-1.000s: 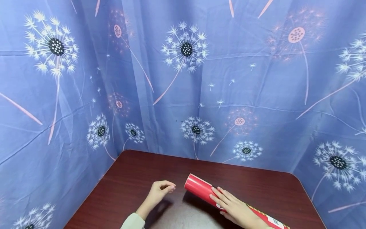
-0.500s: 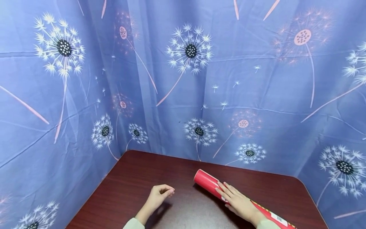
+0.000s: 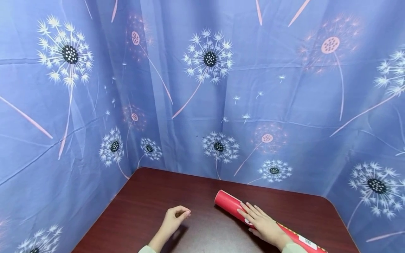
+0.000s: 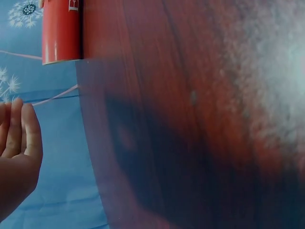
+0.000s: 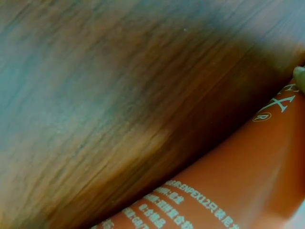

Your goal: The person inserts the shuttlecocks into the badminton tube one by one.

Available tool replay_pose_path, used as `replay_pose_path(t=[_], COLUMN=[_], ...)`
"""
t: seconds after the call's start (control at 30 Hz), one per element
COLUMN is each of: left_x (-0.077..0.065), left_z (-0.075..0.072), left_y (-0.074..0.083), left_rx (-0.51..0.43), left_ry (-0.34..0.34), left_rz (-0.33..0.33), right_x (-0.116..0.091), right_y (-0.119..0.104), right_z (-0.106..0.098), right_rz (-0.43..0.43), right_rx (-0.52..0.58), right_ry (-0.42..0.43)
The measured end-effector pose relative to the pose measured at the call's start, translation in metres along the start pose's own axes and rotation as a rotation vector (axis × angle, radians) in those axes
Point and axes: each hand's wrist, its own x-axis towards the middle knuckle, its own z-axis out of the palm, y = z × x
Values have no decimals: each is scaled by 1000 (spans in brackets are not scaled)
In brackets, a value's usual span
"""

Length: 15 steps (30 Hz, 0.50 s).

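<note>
A long red shuttlecock tube (image 3: pixel 228 203) with white print and a patterned band near its lower end lies slantwise on the table. Across its middle rests my right hand (image 3: pixel 262 225), fingers stretched out along the top. Only a fingertip (image 5: pixel 299 78) of that hand shows in the right wrist view, beside the white lettering on the tube (image 5: pixel 238 162). My left hand (image 3: pixel 172 219) hovers to the left of the tube's round end, fingers loosely bent towards the thumb. Nothing shows between them. In the left wrist view the left hand (image 4: pixel 21 148) is apart from the tube (image 4: pixel 62 36).
The dark red-brown wooden table (image 3: pixel 152 189) has rounded back corners. A blue curtain (image 3: pixel 177 140) printed with dandelions hangs behind it and along the left side. Light reflects off the table's middle front.
The tube has shifted a little to the right and away, with my right hand staying on it. My left hand has drawn back slightly, so the gap to the tube is wider.
</note>
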Motion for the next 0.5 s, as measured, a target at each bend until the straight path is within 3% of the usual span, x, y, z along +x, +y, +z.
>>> replay_pose_path(t=[0.23,0.5], left_x=[-5,-2], left_z=[2,0], left_y=[1,-1], left_rx=[16,29], left_ry=[-22,21], left_rz=[-53,-103], right_x=[0,14], right_y=[-3,-14], right_z=[1,1], right_rz=[-8,38], right_rx=[-14,-12], right_ry=[9,80])
